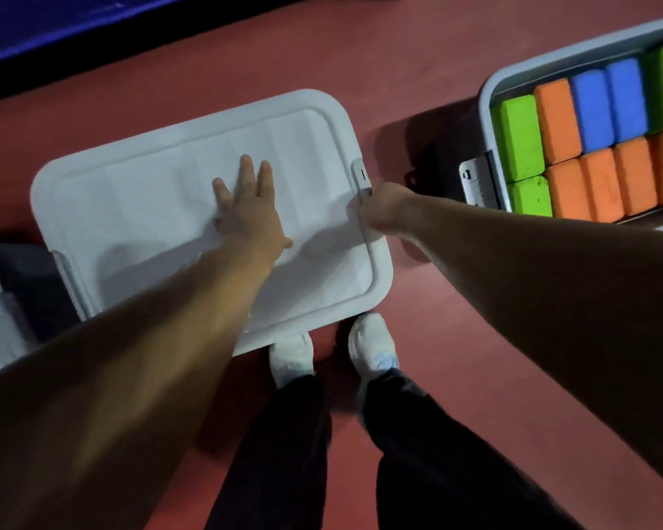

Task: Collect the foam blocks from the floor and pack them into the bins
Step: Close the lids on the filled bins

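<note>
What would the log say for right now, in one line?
left hand: flat on lid | right hand: grips latch | second bin: open, packed with blocks

Two bins are visible: one lidded bin [131,208] and one open bin [487,93]. The open bin shows five orange blocks [557,120], three green blocks [521,139] and two blue blocks [592,109].

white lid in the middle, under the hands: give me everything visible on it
The lid is white, plastic-looking and rectangular with rounded corners, a raised border and faint ribs across its panel. It lies flat, apparently on a bin it hides, on the red floor, and sits askew in view. A latch is on its right short edge; another shows at the left edge. The left hand presses flat on the middle with fingers straight. The right hand grips the right latch.
</note>
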`<state>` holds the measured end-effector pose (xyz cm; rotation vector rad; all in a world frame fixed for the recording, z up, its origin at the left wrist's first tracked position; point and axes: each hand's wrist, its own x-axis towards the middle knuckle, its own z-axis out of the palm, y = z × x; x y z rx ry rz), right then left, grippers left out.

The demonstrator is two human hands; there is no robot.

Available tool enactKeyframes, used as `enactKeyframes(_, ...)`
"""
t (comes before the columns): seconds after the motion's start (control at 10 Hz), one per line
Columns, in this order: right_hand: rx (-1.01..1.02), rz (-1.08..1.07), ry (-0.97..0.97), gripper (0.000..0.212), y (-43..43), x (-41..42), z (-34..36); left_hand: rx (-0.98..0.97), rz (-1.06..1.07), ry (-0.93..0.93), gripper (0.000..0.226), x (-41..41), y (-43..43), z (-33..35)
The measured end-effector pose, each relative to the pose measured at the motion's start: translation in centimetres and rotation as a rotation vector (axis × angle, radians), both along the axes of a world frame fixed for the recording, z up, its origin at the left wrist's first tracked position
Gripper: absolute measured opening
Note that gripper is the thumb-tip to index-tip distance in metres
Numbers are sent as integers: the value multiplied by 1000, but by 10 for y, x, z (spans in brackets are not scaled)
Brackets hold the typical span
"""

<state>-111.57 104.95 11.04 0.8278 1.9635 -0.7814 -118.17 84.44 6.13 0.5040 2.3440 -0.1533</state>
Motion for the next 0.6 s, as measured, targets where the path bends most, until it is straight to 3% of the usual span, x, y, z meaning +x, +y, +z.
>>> enactKeyframes(0.3, 4, 147, -165, 35, 17, -23, -14, 45, 103, -133, 122, -10, -4, -4)
enactKeyframes(0.5, 1, 336, -99, 38, 38, -27, -6, -123, 117, -98, 105, -15, 21, 25)
enactKeyframes(0.6, -51, 426, 19, 50, 51, -21, 3, -297, 98, -159, 82, -24, 61, 52)
